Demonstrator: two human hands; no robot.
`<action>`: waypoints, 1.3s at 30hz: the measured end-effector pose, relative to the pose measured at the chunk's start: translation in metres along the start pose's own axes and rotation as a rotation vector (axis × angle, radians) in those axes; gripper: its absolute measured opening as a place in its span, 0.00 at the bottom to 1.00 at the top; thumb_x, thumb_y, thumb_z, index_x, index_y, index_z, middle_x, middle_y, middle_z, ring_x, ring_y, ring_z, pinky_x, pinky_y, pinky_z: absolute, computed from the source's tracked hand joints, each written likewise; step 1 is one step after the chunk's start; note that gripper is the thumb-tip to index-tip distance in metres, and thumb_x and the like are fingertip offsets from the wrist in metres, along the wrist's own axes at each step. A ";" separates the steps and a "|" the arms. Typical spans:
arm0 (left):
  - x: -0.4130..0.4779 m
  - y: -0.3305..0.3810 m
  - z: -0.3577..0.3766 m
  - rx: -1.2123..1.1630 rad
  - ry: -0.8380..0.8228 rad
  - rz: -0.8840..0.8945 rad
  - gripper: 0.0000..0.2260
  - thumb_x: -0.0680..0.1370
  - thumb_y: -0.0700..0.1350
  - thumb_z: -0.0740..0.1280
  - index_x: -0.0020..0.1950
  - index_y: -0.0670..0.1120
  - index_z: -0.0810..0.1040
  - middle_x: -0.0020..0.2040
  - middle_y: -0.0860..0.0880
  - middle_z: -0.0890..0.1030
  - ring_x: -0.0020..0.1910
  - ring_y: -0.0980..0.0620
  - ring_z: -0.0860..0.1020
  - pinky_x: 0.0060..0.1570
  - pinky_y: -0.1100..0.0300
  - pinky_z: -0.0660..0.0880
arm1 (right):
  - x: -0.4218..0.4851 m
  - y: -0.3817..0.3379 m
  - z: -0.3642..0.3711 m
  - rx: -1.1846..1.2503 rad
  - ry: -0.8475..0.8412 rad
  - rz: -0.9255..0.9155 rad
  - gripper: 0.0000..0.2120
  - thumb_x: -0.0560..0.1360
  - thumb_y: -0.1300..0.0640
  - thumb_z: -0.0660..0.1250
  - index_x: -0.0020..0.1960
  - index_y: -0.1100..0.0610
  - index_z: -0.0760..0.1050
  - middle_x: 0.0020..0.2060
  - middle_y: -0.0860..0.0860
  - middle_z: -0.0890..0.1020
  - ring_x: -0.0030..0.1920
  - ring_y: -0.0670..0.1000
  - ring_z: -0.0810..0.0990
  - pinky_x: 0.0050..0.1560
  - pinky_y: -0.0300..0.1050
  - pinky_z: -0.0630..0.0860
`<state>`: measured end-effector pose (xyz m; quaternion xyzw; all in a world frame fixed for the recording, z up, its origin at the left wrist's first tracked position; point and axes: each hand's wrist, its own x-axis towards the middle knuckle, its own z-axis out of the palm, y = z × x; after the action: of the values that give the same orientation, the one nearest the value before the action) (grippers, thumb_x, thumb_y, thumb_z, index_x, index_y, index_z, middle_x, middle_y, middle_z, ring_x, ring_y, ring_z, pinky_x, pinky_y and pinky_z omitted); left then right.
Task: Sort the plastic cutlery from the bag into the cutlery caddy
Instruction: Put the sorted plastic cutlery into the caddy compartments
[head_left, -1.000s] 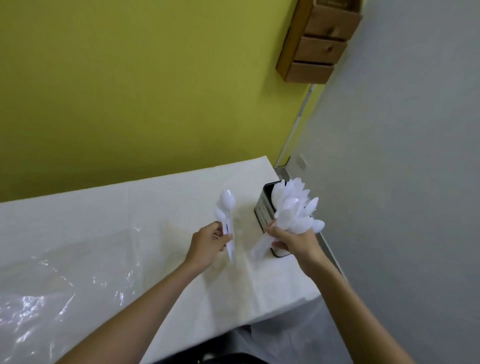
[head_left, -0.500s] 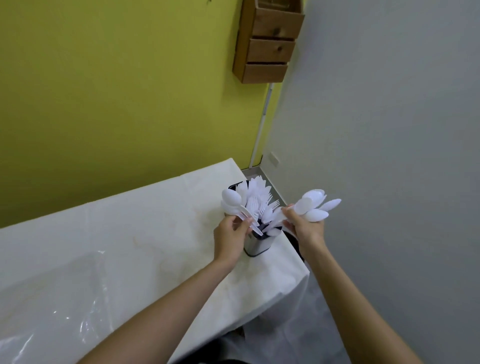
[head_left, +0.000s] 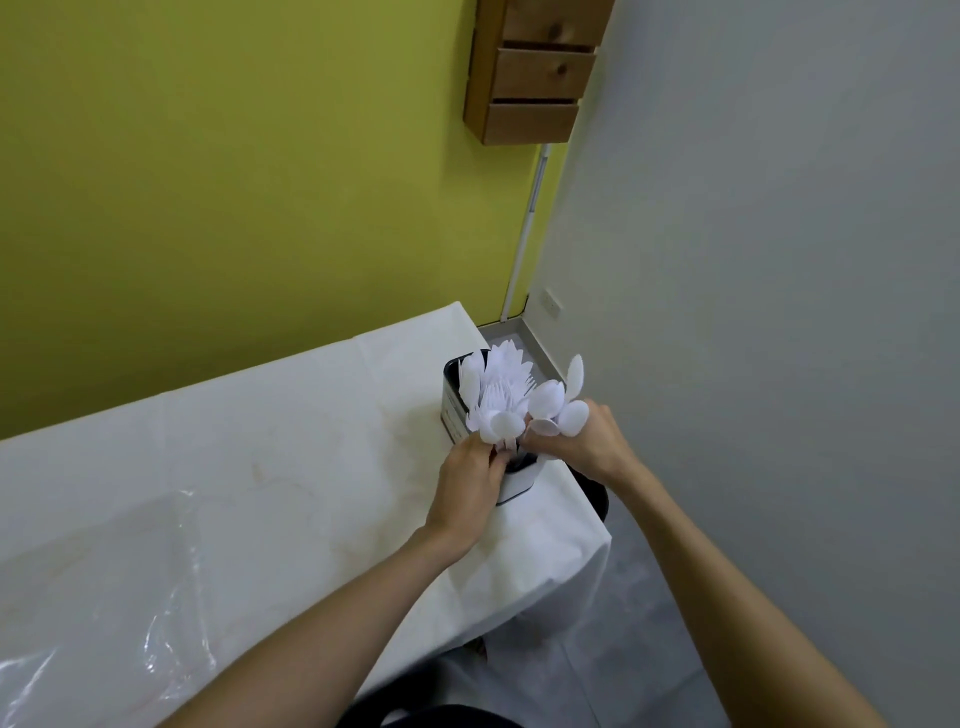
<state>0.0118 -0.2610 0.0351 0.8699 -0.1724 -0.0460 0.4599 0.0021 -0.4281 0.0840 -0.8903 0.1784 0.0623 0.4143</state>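
A dark metal cutlery caddy (head_left: 453, 410) stands near the right end of the white table (head_left: 291, 441), crowded with upright white plastic forks and knives (head_left: 503, 384). My left hand (head_left: 470, 480) pinches white spoons (head_left: 501, 426) at the caddy's near compartment, bowls up. My right hand (head_left: 592, 441) holds a bunch of white spoons (head_left: 563, 408) fanned out just right of the caddy, above its rim. The spoon handles are hidden behind my fingers. The clear plastic bag (head_left: 104, 587) lies flat at the table's left front.
A wooden drawer unit (head_left: 535, 67) hangs on the yellow wall above. The grey wall (head_left: 779, 260) runs close along the right. The table's right edge (head_left: 597, 525) drops off just past the caddy, with grey floor beneath.
Both hands have come down onto the caddy. The left hand's spoons have dropped lower into the near compartment, and the right hand's bunch has moved in against the caddy's right side.
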 end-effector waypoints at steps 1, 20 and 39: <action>0.001 0.000 0.000 0.023 -0.002 0.012 0.09 0.80 0.42 0.61 0.49 0.42 0.81 0.47 0.48 0.81 0.46 0.49 0.76 0.44 0.63 0.67 | 0.000 -0.001 0.000 -0.033 -0.021 -0.024 0.15 0.65 0.51 0.75 0.37 0.63 0.77 0.31 0.53 0.77 0.34 0.48 0.70 0.33 0.44 0.67; -0.006 -0.012 -0.003 -0.110 0.030 0.028 0.04 0.77 0.42 0.68 0.51 0.45 0.78 0.47 0.51 0.77 0.44 0.53 0.79 0.47 0.56 0.77 | -0.007 0.004 -0.001 0.093 0.120 -0.054 0.11 0.67 0.51 0.78 0.36 0.58 0.81 0.33 0.50 0.85 0.38 0.51 0.82 0.35 0.38 0.74; -0.009 -0.022 -0.010 -0.182 0.016 0.004 0.13 0.75 0.36 0.67 0.56 0.48 0.73 0.52 0.52 0.75 0.47 0.59 0.78 0.48 0.66 0.77 | -0.015 0.003 -0.005 0.143 0.047 -0.239 0.25 0.61 0.54 0.83 0.54 0.50 0.76 0.45 0.43 0.83 0.45 0.47 0.82 0.45 0.41 0.79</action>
<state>0.0114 -0.2388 0.0222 0.8246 -0.1656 -0.0535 0.5383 -0.0134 -0.4298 0.0896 -0.8746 0.0848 -0.0210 0.4769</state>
